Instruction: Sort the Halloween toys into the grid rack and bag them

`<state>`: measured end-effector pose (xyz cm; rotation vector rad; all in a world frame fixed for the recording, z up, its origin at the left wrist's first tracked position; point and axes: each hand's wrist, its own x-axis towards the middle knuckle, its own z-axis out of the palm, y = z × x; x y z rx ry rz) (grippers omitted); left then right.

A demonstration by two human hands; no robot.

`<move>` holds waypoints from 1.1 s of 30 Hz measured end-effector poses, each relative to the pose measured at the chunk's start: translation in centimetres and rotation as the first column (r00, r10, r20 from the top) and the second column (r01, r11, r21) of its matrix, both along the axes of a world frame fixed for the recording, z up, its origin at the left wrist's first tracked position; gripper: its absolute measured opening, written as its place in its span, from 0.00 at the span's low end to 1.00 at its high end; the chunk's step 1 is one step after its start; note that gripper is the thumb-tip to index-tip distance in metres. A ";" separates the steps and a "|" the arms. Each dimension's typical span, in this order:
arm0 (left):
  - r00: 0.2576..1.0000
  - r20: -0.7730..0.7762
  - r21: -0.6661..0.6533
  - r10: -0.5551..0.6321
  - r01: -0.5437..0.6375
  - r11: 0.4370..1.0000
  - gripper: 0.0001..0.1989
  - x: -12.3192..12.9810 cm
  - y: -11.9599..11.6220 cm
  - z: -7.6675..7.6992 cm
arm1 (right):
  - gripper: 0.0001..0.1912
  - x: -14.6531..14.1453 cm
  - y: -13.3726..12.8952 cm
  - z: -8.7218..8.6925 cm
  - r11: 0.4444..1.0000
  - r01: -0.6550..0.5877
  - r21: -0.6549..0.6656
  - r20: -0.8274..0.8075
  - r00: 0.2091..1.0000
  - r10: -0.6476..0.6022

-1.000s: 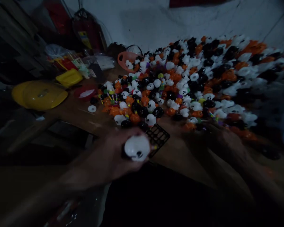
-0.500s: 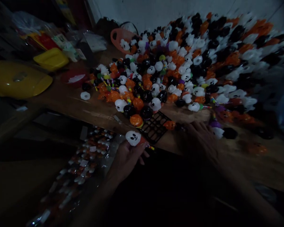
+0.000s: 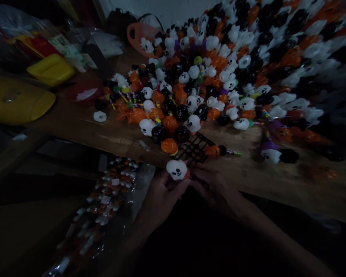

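Note:
At the table's front edge my left hand (image 3: 164, 196) grips a white skull-faced toy (image 3: 177, 170) with an orange part on its right side. My right hand (image 3: 216, 188) meets it there, its fingers closed around the toy's right end, which they hide. Just beyond lies a black plastic grid (image 3: 197, 145). An orange pumpkin toy (image 3: 213, 151), with a black part and a patterned stick, rests at the grid's right. Another orange toy with a yellow rim (image 3: 169, 146) sits at the grid's left edge.
A large heap of white, black and orange toys (image 3: 219, 73) covers the back of the wooden table (image 3: 83, 129). To the left are a red bowl (image 3: 72, 94), a yellow tray (image 3: 52, 70) and a yellow rounded object (image 3: 20, 100). Below hang clear bags of toys (image 3: 103, 200).
My right hand has come left from beside the pumpkin toy to the skull-faced toy, covering its patterned stick. My left hand with the toy has shifted slightly right. The view has also shifted.

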<state>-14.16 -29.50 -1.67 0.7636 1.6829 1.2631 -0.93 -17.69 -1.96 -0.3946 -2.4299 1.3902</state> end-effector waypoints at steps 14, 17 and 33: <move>0.638 -0.751 0.108 0.172 -0.138 0.985 0.12 -0.3 2.1 -3.2 | 0.09 -3.3 0.4 -3.4 0.868 0.485 -0.108 -0.106 0.862 -0.496; 0.605 -0.783 0.057 0.145 -0.162 0.985 0.13 -0.1 2.6 -3.2 | 0.06 -3.3 0.4 -3.2 0.876 0.481 0.025 -0.152 0.868 -0.472; 0.502 -0.864 -0.066 0.030 -0.173 0.983 0.07 -0.6 3.2 -3.1 | 0.07 -2.3 0.6 -2.7 0.877 0.334 0.346 -0.233 0.936 -0.265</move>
